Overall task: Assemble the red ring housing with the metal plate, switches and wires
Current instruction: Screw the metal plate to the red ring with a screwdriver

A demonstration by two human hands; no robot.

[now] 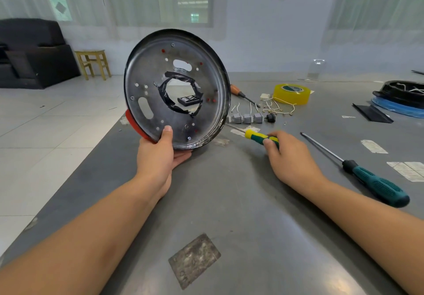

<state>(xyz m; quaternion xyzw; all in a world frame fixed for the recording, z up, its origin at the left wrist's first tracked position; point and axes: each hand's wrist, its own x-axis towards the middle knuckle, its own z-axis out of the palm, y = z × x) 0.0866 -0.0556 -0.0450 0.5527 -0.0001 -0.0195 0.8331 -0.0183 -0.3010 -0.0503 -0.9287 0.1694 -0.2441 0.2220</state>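
My left hand [160,155] holds the round metal plate [146,70] upright by its lower edge, thumb on its face. The red ring housing [134,124] shows only as a red sliver behind the plate's lower left rim. My right hand [289,157] grips the yellow-green screwdriver [257,136] lying on the table to the plate's right. Three grey switches [247,118] sit in a row beyond it, next to a small black part [270,117]. Thin wires [275,108] lie scattered behind them. A black box [188,99] shows through the plate's centre hole.
A large teal-handled screwdriver [367,177] lies at the right. A yellow tape roll [291,93] and an orange-handled screwdriver [241,93] lie farther back. A black and blue housing [399,99] sits at the far right. The grey table's left edge [75,180] drops to the tiled floor.
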